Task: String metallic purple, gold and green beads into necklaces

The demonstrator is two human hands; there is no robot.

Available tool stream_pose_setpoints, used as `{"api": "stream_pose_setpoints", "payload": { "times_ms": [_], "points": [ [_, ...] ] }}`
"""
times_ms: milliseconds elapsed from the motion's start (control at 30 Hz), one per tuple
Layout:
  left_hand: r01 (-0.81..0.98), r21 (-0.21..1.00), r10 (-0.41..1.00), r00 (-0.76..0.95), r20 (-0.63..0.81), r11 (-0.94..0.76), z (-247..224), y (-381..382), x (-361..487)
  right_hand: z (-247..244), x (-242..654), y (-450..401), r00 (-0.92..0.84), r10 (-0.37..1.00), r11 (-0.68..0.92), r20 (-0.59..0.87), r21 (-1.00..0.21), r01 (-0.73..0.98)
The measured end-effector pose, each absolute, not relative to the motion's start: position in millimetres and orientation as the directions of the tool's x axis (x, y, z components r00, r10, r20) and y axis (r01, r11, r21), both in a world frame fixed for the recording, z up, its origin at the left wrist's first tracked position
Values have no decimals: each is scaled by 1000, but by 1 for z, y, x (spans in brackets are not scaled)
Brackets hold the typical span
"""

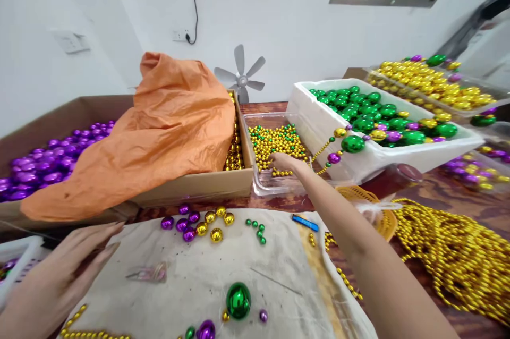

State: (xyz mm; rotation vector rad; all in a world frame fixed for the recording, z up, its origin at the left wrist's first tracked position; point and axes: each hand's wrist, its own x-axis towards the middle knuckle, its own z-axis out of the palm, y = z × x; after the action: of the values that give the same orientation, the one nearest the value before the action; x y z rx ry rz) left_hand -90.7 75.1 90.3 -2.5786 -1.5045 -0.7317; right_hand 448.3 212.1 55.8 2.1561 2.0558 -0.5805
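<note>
My right hand [283,162] reaches into a clear plastic tray [274,188] of small gold and green beads [274,142]; its fingertips are partly hidden among them. My left hand [67,270] rests at the left edge of a pale cloth [191,275], fingers stretched and apart, holding nothing. On the cloth lie purple balls [181,224], gold balls [216,235], small green beads [258,233], a large green ball [238,301], a thin needle [275,281] and a blue object [305,222]. Gold beads [95,335] lie near my left hand.
An orange cloth [175,121] covers part of a cardboard box [199,184] with purple balls [51,158]. A white foam box [338,153] holds green ornaments. Gold bead strings [458,254] lie right, beside a yellow basket [388,225]. A fan [242,81] stands behind.
</note>
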Motion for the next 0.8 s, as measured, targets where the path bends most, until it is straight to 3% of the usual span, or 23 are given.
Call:
{"api": "stream_pose_setpoints", "payload": {
  "times_ms": [100,467,667,800],
  "points": [
    [799,251,789,390,476,-546,110,86,-56,48,442,223,-19,934,-59,-356,-207,977],
    [534,97,493,677,547,-840,147,148,74,59,467,238,78,937,-161,-341,-223,961],
    [591,159,578,636,511,-791,116,187,96,54,492,236,199,883,-282,-425,-143,949],
    [658,29,560,615,555,-752,95,192,91,45,508,243,318,874,-372,-368,-85,924]
  ]
}}
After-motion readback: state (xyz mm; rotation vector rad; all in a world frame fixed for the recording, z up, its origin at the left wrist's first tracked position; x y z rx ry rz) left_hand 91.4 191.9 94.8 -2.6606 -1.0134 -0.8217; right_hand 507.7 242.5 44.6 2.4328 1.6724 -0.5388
